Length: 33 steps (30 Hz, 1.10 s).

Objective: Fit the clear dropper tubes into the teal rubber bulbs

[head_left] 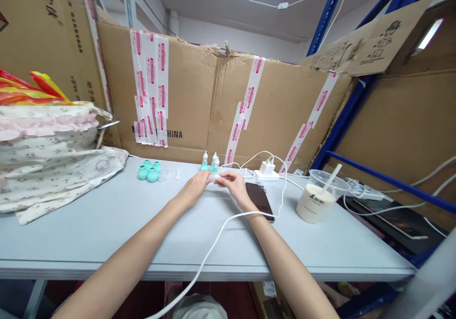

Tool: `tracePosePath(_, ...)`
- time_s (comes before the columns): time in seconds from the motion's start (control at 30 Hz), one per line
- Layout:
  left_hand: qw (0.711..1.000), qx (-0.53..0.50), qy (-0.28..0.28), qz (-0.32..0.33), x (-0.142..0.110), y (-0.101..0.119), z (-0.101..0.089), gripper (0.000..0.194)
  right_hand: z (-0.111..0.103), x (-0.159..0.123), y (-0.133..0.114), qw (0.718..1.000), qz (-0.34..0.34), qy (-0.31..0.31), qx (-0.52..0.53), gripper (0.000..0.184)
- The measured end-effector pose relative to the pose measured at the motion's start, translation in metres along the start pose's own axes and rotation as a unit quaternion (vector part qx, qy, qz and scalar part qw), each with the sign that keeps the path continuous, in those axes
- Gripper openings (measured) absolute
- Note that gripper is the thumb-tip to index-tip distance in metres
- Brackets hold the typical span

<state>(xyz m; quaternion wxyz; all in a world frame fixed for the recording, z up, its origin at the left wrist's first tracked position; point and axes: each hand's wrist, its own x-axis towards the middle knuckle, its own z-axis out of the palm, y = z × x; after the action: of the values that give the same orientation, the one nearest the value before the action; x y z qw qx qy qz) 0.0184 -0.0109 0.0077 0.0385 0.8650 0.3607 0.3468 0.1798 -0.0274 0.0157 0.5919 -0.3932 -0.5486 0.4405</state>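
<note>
My left hand [195, 187] and my right hand [233, 185] meet over the far middle of the table. The fingers of both are closed on a small whitish, clear piece [213, 177], mostly covered by the fingertips. Just behind them stand a few small turquoise bottles with clear and white pointed tops [204, 161]. Left of my left hand a small white piece [178, 173] stands upright. Beside it are small clear cups [163, 174] and a cluster of several round turquoise pots [153, 174] with open mouths.
A dark phone [259, 199] lies by my right forearm. Behind it is a white charger on a power strip [266, 175]; its white cable loops across my right wrist. A milky drink cup [315, 202] stands right, a floral cloth bag [46, 157] left. Cardboard [192, 96] walls the back.
</note>
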Motion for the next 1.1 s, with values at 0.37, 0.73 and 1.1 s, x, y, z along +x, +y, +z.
tracePosePath(0.37, 0.999, -0.045, 0.01, 0.002, -0.003, 0.006, 0.005, 0.023, -0.013, 0.0, -0.008, 0.978, -0.1, -0.053, -0.177, 0.025)
tracePosePath(0.73, 0.997, -0.026, -0.059, 0.041, -0.01, 0.012, 0.005, 0.027, -0.028, -0.008, -0.013, 0.938, -0.108, -0.15, -0.294, 0.02)
tracePosePath(1.1, 0.994, -0.028, -0.093, 0.047, -0.014, 0.013, 0.007, 0.026, -0.026, -0.016, -0.023, 0.906, -0.139, -0.176, -0.358, 0.021)
